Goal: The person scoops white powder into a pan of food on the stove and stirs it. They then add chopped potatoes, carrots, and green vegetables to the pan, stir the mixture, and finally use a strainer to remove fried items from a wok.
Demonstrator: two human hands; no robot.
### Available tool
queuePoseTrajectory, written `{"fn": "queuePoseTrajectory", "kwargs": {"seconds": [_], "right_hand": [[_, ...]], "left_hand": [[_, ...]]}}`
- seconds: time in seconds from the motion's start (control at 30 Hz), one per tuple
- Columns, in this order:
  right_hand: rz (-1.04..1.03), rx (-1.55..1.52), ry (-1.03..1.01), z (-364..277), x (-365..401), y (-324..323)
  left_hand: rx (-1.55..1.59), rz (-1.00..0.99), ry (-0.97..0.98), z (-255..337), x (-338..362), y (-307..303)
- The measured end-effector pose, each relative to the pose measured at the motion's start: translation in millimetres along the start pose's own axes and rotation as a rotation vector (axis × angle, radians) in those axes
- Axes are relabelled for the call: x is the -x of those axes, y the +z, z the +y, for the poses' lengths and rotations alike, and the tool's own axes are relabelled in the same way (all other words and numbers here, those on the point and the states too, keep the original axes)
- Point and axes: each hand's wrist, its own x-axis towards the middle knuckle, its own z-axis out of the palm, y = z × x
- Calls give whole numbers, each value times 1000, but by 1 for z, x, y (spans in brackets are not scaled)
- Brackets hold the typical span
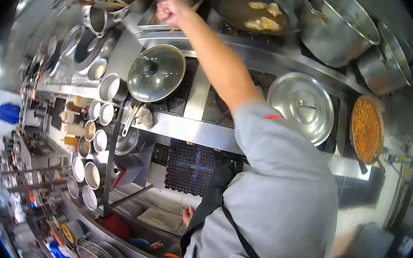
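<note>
My right hand, slightly blurred, reaches across the stove with its fingers closed. It is over a rectangular metal tray at the back, and whatever it pinches is hidden. A thin wooden stick shows just beside it. To its right, a wide dark pan holds oil and several pale, browned fried pieces. Below the arm sits a frying pan under a glass lid. Down by the black apron, my left hand is partly hidden, its visible fingers curled.
Large steel pots stand at the back right. A round metal lid and a pan of orange chopped food occupy the right burners. A cloth lies near the pan handle. Metal containers fill the left rack.
</note>
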Motion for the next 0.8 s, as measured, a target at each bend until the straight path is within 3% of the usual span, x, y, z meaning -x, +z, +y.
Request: {"fn": "queuePoseTrajectory", "kwargs": {"seconds": [0.1, 0.13, 0.17, 0.2, 0.23, 0.27, 0.3, 0.37, 0.4, 0.43, 0.47, 0.5, 0.53, 0.57, 0.6, 0.63, 0.67, 0.73, 0.8], "right_hand": [[57, -118, -15, -18, -31, -6], [-45, -219, 1, -20, -40, -17], [190, -55, -97, -17, -36, -8], [224, 67, -132, -10, -36, -10], [236, 253, -308, 11, 14, 4], [100, 324, -68, 13, 36, -12], [127, 407, -301, 42, 55, -16], [78, 670, -275, 84, 165, 1], [-89, 816, -343, 116, 199, -19], [48, 735, -327, 143, 268, -10], [-31, 820, -258, 175, 305, -39], [-34, 1150, -310, 191, 371, -42], [123, 1044, 120, 223, 428, -51], [136, 948, 142, 266, 479, -88], [38, 1239, 287, 274, 530, -102], [25, 1416, 148, 276, 587, -103], [164, 1295, 376, 261, 626, -91], [450, 1146, 349, 231, 697, -75], [655, 1389, 197, 184, 750, -66]], "left_hand": [[-113, -103, 35, 13, -13, -10], [-147, -141, 46, 16, -17, -14], [-181, -174, 61, 21, -24, -17], [-219, -213, 77, 24, -30, -20], [-250, -255, 96, 28, -37, -23], [-278, -301, 120, 32, -43, -24], [-304, -350, 144, 34, -51, -22], [-351, -419, 199, 36, -65, -23], [-374, -445, 232, 36, -72, -24], [-387, -468, 267, 35, -76, -23], [-400, -495, 303, 35, -80, -20], [-408, -524, 340, 33, -84, -16], [-422, -552, 378, 32, -89, -13], [-441, -577, 416, 31, -94, -12], [-458, -600, 455, 28, -99, -10], [-467, -620, 490, 29, -103, -7], [-473, -635, 518, 32, -101, -2], [-561, -661, 584, 50, -83, 6], [-642, -681, 654, 68, -53, 27]]}}
